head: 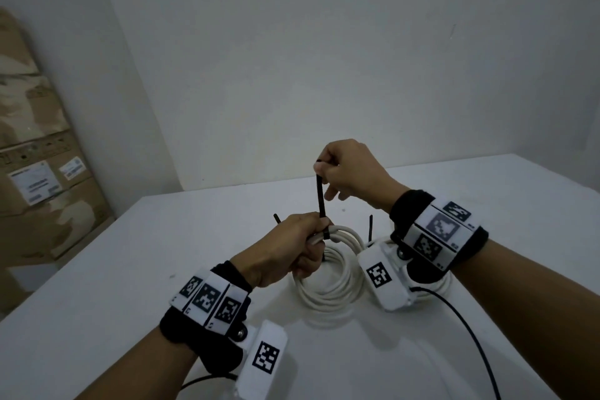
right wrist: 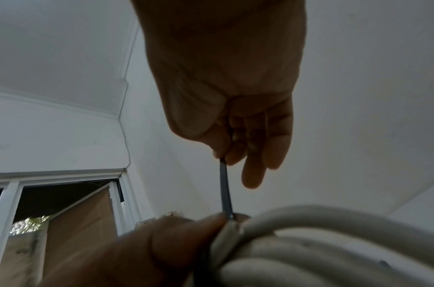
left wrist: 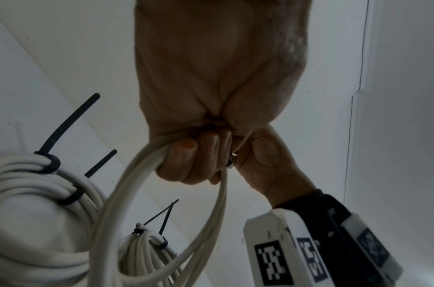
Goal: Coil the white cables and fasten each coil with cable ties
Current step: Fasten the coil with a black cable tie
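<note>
A coil of white cable (head: 328,282) stands upright on the white table (head: 130,269). My left hand (head: 289,247) grips the top of that coil (left wrist: 137,194), fingers curled round the strands. A black cable tie (head: 321,198) wraps the coil beside my left fingers, and its tail rises straight up. My right hand (head: 347,169) pinches the upper end of that tail (right wrist: 225,190) between thumb and fingers, above the left hand (right wrist: 142,246). The tie's head is hidden by my fingers.
Two other white coils (left wrist: 34,194) (left wrist: 147,250) with black ties lie on the table, one behind my right wrist (head: 435,234). Black camera wires (head: 470,334) trail from both wrists. Cardboard boxes (head: 42,191) lean at the left wall.
</note>
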The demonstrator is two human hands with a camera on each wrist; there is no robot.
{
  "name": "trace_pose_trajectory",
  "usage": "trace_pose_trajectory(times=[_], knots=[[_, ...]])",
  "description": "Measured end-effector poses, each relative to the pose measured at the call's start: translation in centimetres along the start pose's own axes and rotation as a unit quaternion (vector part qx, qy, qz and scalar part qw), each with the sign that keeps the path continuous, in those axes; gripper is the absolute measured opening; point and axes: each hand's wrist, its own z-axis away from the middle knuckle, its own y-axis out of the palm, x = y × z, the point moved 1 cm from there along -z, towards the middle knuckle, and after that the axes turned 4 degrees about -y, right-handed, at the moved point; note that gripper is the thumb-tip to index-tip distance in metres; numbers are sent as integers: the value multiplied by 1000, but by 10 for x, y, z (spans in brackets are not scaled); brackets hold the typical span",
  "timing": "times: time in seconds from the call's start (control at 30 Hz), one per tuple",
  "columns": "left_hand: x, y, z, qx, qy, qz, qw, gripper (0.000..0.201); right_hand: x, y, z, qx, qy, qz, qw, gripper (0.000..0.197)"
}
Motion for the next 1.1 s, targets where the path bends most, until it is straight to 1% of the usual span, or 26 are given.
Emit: trace_pose_trajectory(times=[0.07, 0.17, 0.2, 0.3, 0.4, 0.43, 0.5, 0.57, 0.6, 0.73, 0.83, 0.97, 1.03, 1.1], knots=[[1, 2, 0, 2, -9, -3, 1000, 36, -6, 2, 1, 6, 25, -44, 999, 20], [7, 6, -1, 17, -19, -2, 1000, 57, -14, 8, 2, 24, 51, -104, 993, 19], [9, 6, 0, 14, -21, -3, 1000, 59, -16, 9, 1, 31, 56, -111, 992, 19], [8, 5, 0, -10, -22, -4, 1000, 59, -21, 10, 0, 35, 65, -125, 989, 18], [2, 0, 0, -56, -3, 14, 998, 51, -19, 11, 2, 3, 76, -217, 973, 17], [0, -2, 0, -67, 5, 18, 998, 46, -17, 12, 4, 10, 80, -255, 964, 18], [-4, -6, 0, -78, 27, 17, 996, 42, -15, 13, 9, 63, 88, -285, 952, 21], [-8, -10, -1, -80, 44, 4, 996, 42, -14, 15, 13, 112, 85, -255, 957, 27], [-10, -10, -1, -80, 46, -6, 996, 42, -13, 15, 14, 113, 76, -232, 963, 29], [-17, -7, -1, -73, 54, -38, 995, 42, -9, 13, 6, 52, 52, -171, 982, 25], [-22, -4, -2, -78, 43, -54, 995, 38, -8, 18, 0, 19, 59, -141, 988, 22], [-23, -5, -2, -77, 15, -63, 995, 34, -11, 23, -3, 10, 94, -156, 983, 28], [-20, -5, -1, -72, -4, -74, 995, 33, -11, 27, -1, 15, 113, -149, 982, 26], [-18, -6, 0, -65, -17, -63, 996, 32, -11, 30, 1, 15, 123, -144, 982, 25]])
